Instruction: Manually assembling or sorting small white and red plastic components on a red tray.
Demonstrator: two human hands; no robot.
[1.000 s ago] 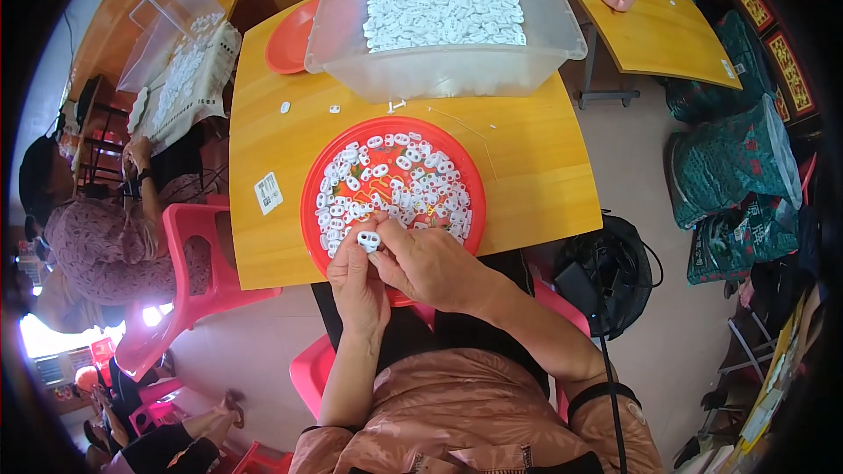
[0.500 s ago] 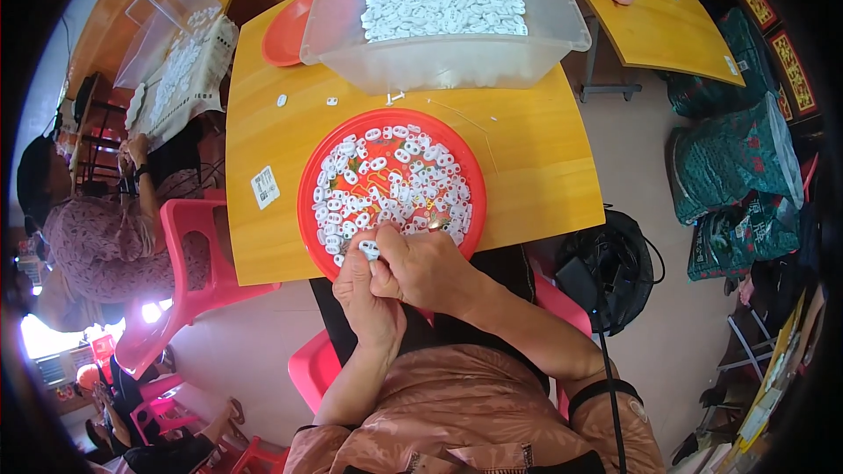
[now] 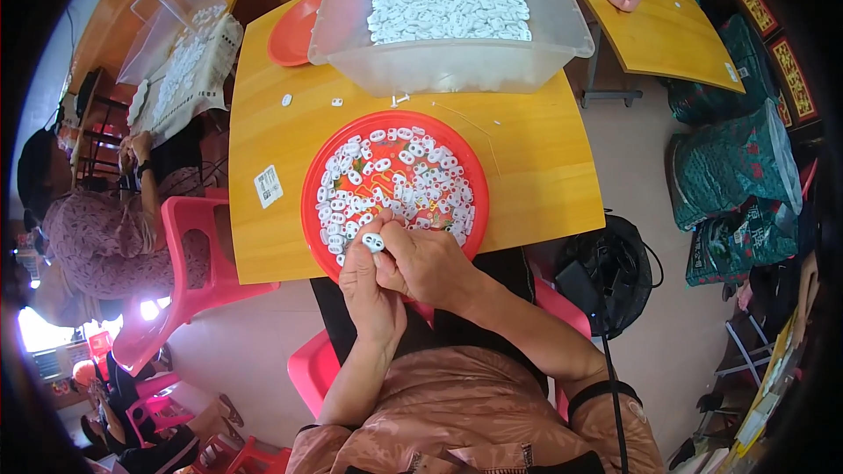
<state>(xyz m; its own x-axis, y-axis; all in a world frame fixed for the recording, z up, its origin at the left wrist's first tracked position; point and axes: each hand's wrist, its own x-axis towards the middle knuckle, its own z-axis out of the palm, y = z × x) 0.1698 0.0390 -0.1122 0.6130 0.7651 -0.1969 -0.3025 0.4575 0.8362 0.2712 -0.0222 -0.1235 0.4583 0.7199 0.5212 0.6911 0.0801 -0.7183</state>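
Observation:
Over the near rim of a round red tray point(image 3: 481, 202), my two hands meet around one small white oval plastic piece with two dark holes point(image 3: 373, 242). My left hand point(image 3: 371, 294) is closed, its thumb and fingers pinching the piece from the left. From the right, my right hand point(image 3: 430, 265) presses against it with bent fingers; whether these fingers also hold something tiny is hidden. Many similar white two-holed pieces point(image 3: 443, 184) lie scattered in the tray, thickest along its right and left sides.
A translucent plastic bin point(image 3: 448, 70) full of white pieces stands at the table's far side, beside a red plate point(image 3: 294, 31). Small white parts point(image 3: 400, 100) and a label point(image 3: 268, 186) lie on the yellow table point(image 3: 536, 158). Another person point(image 3: 123, 237) sits at left.
The white piece has turned slightly between my fingers, its two holes now facing up more. Both hands stay almost in the same place; the whole view has shifted a little.

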